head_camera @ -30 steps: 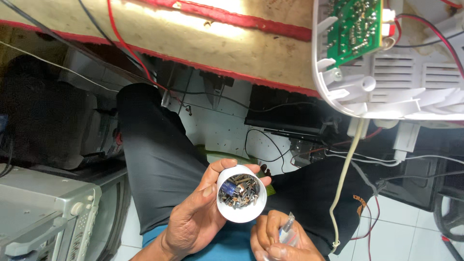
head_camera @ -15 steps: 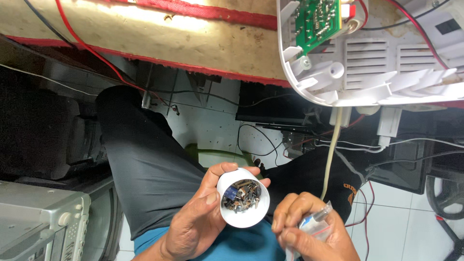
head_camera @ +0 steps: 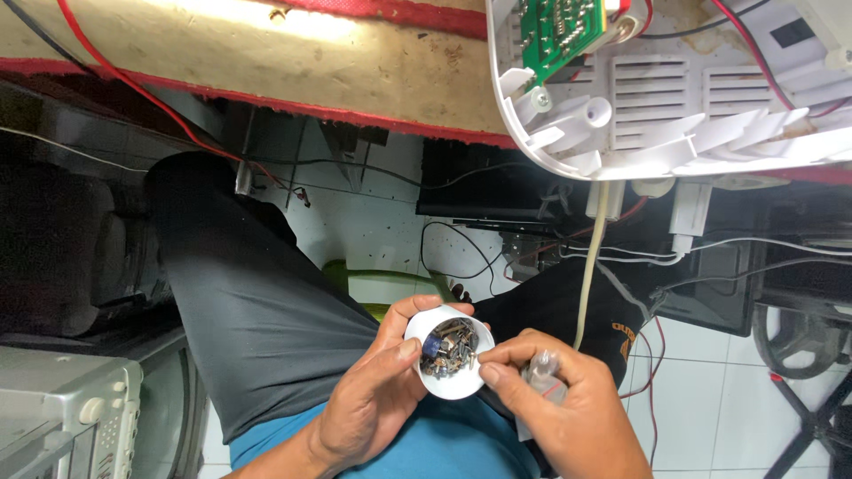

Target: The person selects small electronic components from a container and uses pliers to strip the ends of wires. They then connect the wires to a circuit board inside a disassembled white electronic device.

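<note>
Fingers of the left hand are cupping a white cup of small screws, while the right hand, gripping a clear tube, is pinching into them.

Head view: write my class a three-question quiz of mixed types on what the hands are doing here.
1. True or false: the left hand holds the white cup of small metal parts.
2. What is the right hand doing?
A. fingertips reaching into the cup
B. gripping the cream cable
C. resting on the workbench
3. What colour is the circuit board in the opened white casing?

Key: 1 true; 2 A; 3 green.
</note>
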